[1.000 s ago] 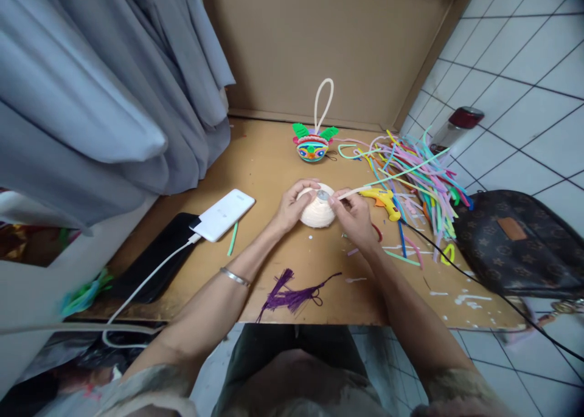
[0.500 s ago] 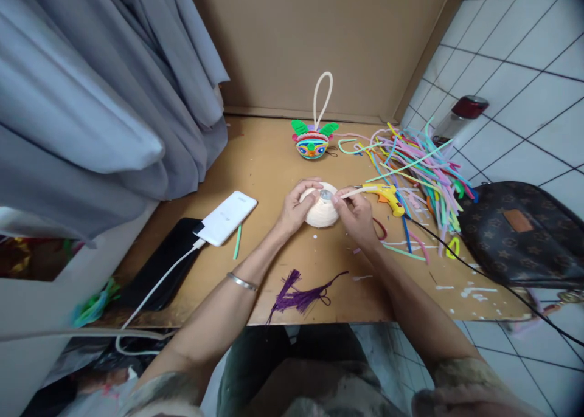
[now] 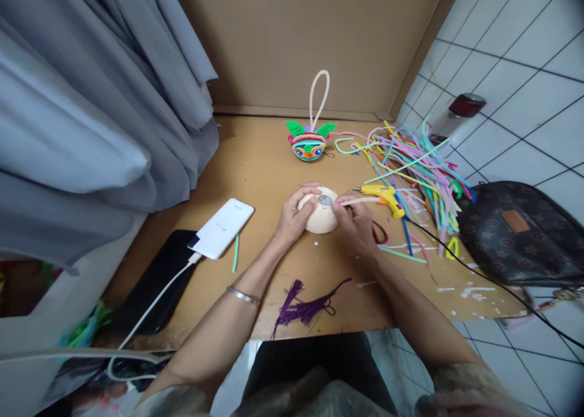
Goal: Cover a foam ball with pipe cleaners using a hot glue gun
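Note:
A cream dome-shaped piece (image 3: 320, 220) with a grey round spot on top is held just above the middle of the table. My left hand (image 3: 295, 213) grips its left side, thumb on top. On its right side, my right hand (image 3: 354, 219) pinches a cream strip (image 3: 362, 200) against the piece near the grey spot. The strip's free end reaches right toward a yellow glue gun (image 3: 383, 197) lying on the table. Behind the hands stands a colourful animal-face ornament (image 3: 309, 144) with green ears and a white loop.
Purple tassels (image 3: 303, 310) lie near the front edge of the table (image 3: 255, 155). A white phone (image 3: 221, 228) and a black case (image 3: 157, 283) are at left. On the right are coloured fuzzy sticks (image 3: 420, 168), a dark bag (image 3: 524, 241) and a black cord (image 3: 460, 259).
The view has shifted slightly. The strip's free end now lies lower, in front of the glue gun's nozzle. Both hands keep hold of the cream piece and strip.

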`<action>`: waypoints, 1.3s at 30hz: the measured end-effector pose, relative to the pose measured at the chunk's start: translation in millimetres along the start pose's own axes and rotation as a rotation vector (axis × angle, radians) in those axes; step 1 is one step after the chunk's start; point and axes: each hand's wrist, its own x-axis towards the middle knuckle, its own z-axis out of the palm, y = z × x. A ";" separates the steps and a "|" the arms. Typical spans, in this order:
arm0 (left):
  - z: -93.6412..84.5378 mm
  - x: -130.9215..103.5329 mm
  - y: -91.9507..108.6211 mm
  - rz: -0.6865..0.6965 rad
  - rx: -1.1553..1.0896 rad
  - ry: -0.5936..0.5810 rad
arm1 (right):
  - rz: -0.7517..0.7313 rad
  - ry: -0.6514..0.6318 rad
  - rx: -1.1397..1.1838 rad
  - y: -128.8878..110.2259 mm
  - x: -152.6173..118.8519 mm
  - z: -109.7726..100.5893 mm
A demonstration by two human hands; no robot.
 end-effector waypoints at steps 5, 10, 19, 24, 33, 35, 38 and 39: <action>0.9 -0.6 -0.8 0.009 -0.004 0.011 | 0.002 0.007 0.005 0.5 -1.7 1.5; 2.8 1.2 -1.7 0.026 -0.032 0.023 | -0.012 0.004 0.015 1.3 -2.2 0.7; 3.3 3.3 -2.6 0.015 -0.041 0.019 | -0.057 0.007 0.040 9.7 -4.2 1.3; 3.7 4.8 -8.2 0.020 -0.082 0.035 | -0.088 0.014 0.007 11.6 -4.0 3.0; 5.6 6.8 -7.9 -0.102 -0.236 0.073 | -0.178 0.044 -0.060 16.1 -5.0 5.3; 6.2 6.4 -6.4 -0.118 -0.246 0.078 | -0.180 0.040 -0.067 15.9 -4.9 5.0; 7.3 6.0 -4.7 -0.122 -0.231 0.079 | -0.173 0.036 -0.073 16.2 -4.5 4.7; 7.6 5.9 -4.4 -0.120 -0.224 0.081 | -0.169 0.036 -0.074 16.4 -4.3 4.7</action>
